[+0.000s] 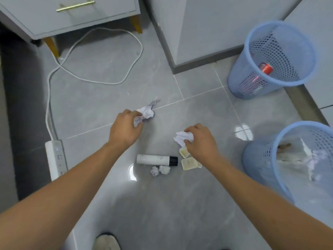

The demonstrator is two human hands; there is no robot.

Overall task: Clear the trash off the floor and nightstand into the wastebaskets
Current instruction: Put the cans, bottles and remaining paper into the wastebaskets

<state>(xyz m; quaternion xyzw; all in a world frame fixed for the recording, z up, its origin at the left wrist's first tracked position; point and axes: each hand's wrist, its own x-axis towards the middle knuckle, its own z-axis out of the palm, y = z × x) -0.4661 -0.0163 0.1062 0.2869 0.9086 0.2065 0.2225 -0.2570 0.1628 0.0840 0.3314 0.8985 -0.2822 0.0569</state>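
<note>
The left hand [124, 128] has its fingers curled round a crumpled paper wad [146, 112], which sticks out past the knuckles over the grey tile floor [100, 98]. The right hand [201, 143] has its fingers and thumb pinched on a second crumpled tissue [182, 138]; whether that tissue touches the floor cannot be told.

Taking the white tube with the black cap [156, 160] as the landmark, lying flat on the floor with its cap pointing toward the right hand: the left hand's wad is beyond it and slightly left, the right hand's tissue beyond its capped end. Two small cream packets [189, 163] lie just past the cap, one of them partly under the right hand. Two small paper balls [160, 170] sit just on the near side of the tube, touching each other.

Far right of the tube stands a blue mesh wastebasket [255, 159] with paper and brownish scraps inside. Beyond it, farther from the tube, a second blue mesh wastebasket [252, 42] holds a red can [265, 68].

Left of the tube a white power strip [55, 157] lies on the floor, its white cable [115, 82] looping away toward a grey nightstand [72, 17] with a brass handle. On the near side of the tube, a shoe toe [106, 241] shows at the bottom edge
</note>
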